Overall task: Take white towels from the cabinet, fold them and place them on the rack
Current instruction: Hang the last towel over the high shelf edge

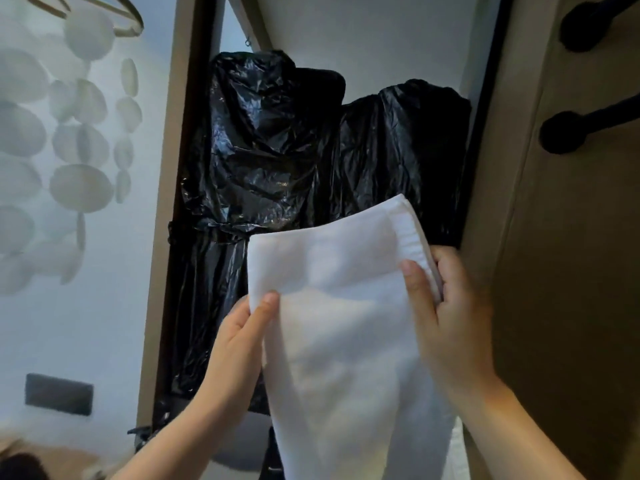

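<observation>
The person holds one white towel (346,306) up in front of the open cabinet (363,36), so I'd say it is out and the folding is only starting. The left hand (239,341) pinches the towel's left edge, thumb pressed on the front, its fingers hidden behind the cloth. The right hand (446,313) is clamped on the hemmed right edge, thumb in front and fingers curled round. The rest hangs between the arms and runs out of view below. Next, I reckon, the two edges want bringing together evenly, which needs room for the cloth to hang straight. Black bags (277,140) fill the cabinet right behind the towel, and a door (571,271) with dark handles (588,126) stands close on the right. Pale discs (79,133) hang at left. No rack shows.
</observation>
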The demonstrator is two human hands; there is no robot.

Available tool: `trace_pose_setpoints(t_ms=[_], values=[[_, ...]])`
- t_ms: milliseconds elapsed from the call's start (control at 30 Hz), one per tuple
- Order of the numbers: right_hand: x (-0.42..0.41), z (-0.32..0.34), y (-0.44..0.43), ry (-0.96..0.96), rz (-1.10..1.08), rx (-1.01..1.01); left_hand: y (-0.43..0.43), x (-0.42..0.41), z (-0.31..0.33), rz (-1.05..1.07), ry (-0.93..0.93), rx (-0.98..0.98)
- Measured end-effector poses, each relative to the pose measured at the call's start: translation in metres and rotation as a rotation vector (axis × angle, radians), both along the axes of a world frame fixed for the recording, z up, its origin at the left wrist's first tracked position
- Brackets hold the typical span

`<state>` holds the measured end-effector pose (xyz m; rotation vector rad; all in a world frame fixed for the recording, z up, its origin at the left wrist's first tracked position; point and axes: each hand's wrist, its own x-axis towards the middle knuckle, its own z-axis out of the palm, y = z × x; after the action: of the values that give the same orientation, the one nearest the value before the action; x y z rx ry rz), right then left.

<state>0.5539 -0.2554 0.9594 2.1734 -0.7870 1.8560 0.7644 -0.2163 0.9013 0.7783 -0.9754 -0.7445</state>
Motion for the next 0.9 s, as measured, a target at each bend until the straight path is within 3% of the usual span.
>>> trace_pose_setpoints(t_ms=[300,667,767,900], values=[[0.009,0.008,0.006,-0.027,-0.031,-0.015,-0.005,0.009,0.018,-0.01,-0.043,-0.031],[-0.038,0.1,0.039,0.043,-0.2,-0.236,-0.048,-0.031,0.117,0.111,-0.153,-0.273],[-0.059,0.124,0.05,0.18,-0.372,-0.342,-0.061,-0.05,0.143,0.107,-0.21,-0.352],[-0.083,0.157,0.072,0.364,-0.507,-0.275,-0.071,-0.074,0.181,0.032,-0.303,-0.537]])
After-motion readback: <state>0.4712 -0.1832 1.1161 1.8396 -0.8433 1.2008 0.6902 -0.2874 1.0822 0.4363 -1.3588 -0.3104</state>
